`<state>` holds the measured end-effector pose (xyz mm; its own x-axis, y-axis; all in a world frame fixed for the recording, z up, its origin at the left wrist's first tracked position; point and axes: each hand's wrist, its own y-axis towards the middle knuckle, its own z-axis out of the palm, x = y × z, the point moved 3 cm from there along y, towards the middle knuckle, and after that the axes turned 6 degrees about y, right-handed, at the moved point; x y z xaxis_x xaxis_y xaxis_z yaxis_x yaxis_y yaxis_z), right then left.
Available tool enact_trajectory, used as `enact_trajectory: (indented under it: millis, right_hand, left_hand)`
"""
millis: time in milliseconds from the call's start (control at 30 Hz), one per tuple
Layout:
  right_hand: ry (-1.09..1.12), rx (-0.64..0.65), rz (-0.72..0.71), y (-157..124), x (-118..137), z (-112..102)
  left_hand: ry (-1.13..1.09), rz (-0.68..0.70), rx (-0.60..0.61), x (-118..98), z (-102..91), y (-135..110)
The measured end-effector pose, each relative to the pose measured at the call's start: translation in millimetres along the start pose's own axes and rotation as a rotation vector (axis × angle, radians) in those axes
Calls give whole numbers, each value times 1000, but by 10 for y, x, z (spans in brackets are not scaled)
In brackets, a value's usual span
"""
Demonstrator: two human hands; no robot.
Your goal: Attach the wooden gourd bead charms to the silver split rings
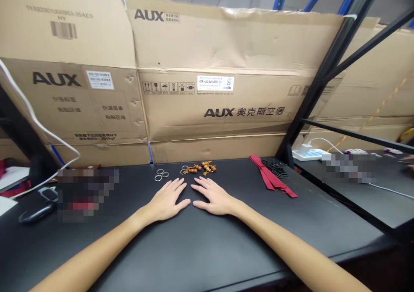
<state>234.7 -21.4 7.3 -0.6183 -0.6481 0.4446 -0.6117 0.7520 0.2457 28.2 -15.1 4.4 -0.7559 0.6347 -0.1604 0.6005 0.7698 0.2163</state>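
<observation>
My left hand (pixel 168 200) lies flat on the black tabletop (pixel 181 249), fingers spread and nothing under grip. Beside it, palm down with fingers apart, rests my right hand (pixel 216 198); a small gap separates the two thumbs. Just beyond my left fingertips are several silver metal rings (pixel 158 177), lying loose. A wooden bead charm (pixel 194 169) on orange cord, with a metal ring at its left end, sits past the gap between my hands. More wooden beads on cord (pixel 209 167) lie just beyond my right fingertips. Neither hand touches these pieces.
Red ribbon strips (pixel 271 177) and a pile of black small parts (pixel 274 167) lie at the back right. Cardboard boxes (pixel 220 124) wall off the back. A black object (pixel 36 213) and a white cable (pixel 42 130) are at left. Black metal posts (pixel 318 85) stand right.
</observation>
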Motion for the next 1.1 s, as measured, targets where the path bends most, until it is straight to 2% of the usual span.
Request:
enact_trajectory:
  millis: [167, 633, 733, 867, 933, 1033, 1100]
  right_hand:
    - [-4, 57, -14, -14, 53, 7]
    - [-17, 19, 42, 17, -59, -42]
    - [-31, 49, 51, 15, -51, -48]
    - [-35, 70, 62, 15, -44, -61]
    - [-26, 68, 62, 16, -46, -64]
    - [-24, 51, 45, 15, -60, -52]
    - [-43, 21, 17, 15, -77, -32]
  left_hand:
    - [20, 12, 17, -68, -31, -16]
    - [50, 56, -78, -82, -43, -43]
    - [136, 2, -142, -31, -41, -22]
    - [292, -193, -253, 112, -34, 12]
    - [328, -253, -268, 174, -15, 22]
    - [340, -255, -245, 210, 12, 30]
    - [312, -195, -237, 184, 8, 32]
